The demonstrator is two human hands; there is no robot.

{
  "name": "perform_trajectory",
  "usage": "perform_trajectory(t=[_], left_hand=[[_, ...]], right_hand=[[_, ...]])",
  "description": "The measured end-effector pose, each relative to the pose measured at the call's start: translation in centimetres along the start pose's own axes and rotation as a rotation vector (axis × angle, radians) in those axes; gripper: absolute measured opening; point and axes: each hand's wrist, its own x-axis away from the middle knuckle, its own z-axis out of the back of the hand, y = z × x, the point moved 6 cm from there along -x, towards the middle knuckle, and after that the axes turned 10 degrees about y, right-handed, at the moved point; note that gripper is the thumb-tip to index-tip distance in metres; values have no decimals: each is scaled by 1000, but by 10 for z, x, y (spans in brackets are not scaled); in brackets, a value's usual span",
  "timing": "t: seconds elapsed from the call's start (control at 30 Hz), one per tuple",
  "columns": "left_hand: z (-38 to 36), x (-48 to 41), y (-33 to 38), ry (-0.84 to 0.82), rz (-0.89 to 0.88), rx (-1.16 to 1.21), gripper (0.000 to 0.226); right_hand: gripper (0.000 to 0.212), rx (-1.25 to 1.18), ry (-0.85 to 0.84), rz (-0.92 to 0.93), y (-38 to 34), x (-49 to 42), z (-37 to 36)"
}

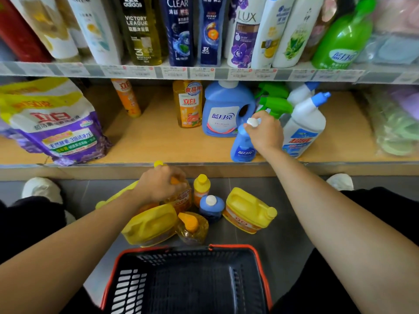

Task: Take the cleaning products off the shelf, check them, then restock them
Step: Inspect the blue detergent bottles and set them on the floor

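1. Head view, hands: the right hand [264, 130] curls its fingers round the white cap of a small blue 蓝月亮 bottle [242, 147]. The bottle stands upright at the front edge of the lower shelf [158, 141], just beside a big blue 蓝月亮 jug [224, 109] and a white toilet-cleaner bottle [303, 125]. The left hand [159, 184] closes over the top of an orange dish-liquid bottle [183, 200] on the floor [290, 223].
2. Head view, floor group: that bottle stands among a yellow jug [248, 210], a second small blue bottle [212, 208] and other yellow and orange bottles. A black basket with a red rim [260, 261] sits nearer the person.
3. Head view, key relation: each held bottle hangs with its long axis vertical, straight below its hand. Bare shelf board lies up and ahead of the left hand, left of a 立白 dish soap [188, 105], so the left arm looks better placed to fill it.
4. Head view, writing: the upper shelf shows "adidas VICTORY LEAGUE", "CLEAR" and "LUX". A purple bag [56, 123] reads 立白, and the dish soap reads 食品用.
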Motion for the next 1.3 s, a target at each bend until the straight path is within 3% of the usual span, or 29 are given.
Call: perform_trajectory(t=[0.17,0.3,0.4,0.47,0.6,0.7,0.8,0.93,1.07,1.3], left_hand=[[25,-3,9,133,115,481,10],[33,-1,16,144,158,700,12],[35,-1,20,150,140,719,26],[34,-1,22,143,121,699,47],[39,0,32,196,41,631,83],[44,4,39,188,-32,651,73],[45,10,43,180,-66,614,56],[49,17,45,223,-108,516,56],[57,24,44,237,-145,482,61],[50,32,39,-111,-39,847,48]], right_hand=[[36,183,-89,98,-4,-1,1],[36,214,-138,184,-18,11,4],[36,135,-156,260,-39,28,9],[34,16,-142,280,-57,34,20],[21,-398,-238,125,-75,38,34],[22,-662,-401,-113,-74,52,27],[24,-662,-462,-159,-71,62,25],[22,-518,-490,-24,-62,69,39],[11,-558,-602,108,-66,79,50],[20,-590,-673,333,-70,91,60]])
